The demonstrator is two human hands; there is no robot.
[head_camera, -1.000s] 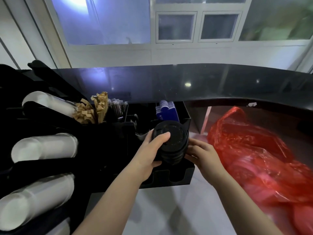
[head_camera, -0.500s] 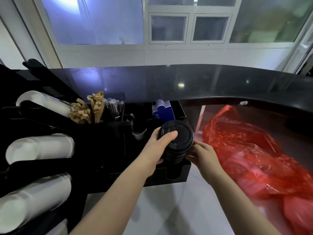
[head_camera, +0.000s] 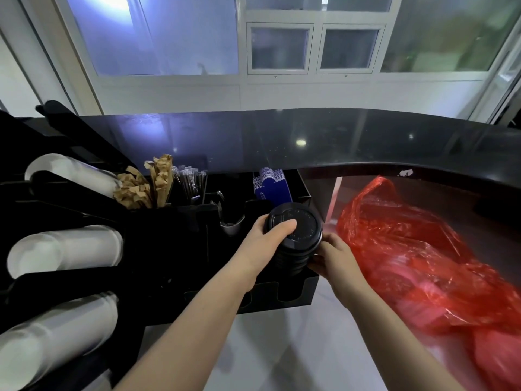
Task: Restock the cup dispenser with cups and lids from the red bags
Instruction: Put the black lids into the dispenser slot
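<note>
A stack of black lids [head_camera: 298, 235] stands in the right-hand slot of the black cup dispenser [head_camera: 293, 294]. My left hand [head_camera: 265, 244] grips the stack from the left, thumb lying across the top lid. My right hand [head_camera: 332, 258] holds the lower part of the stack from the right. Stacks of white cups [head_camera: 64, 249] lie in the dispenser's tubes at the left. A red plastic bag [head_camera: 417, 255] lies on the counter just right of my right hand.
Brown sugar sachets [head_camera: 146, 184], wrapped stirrers [head_camera: 191, 182] and blue packets [head_camera: 272, 184] fill the dispenser's rear compartments. A raised black counter ledge [head_camera: 338, 139] runs behind. White countertop [head_camera: 282, 348] shows between my forearms.
Both hands have stayed on the lid stack as it shifted slightly right and up over the slot. The view has shifted a little.
</note>
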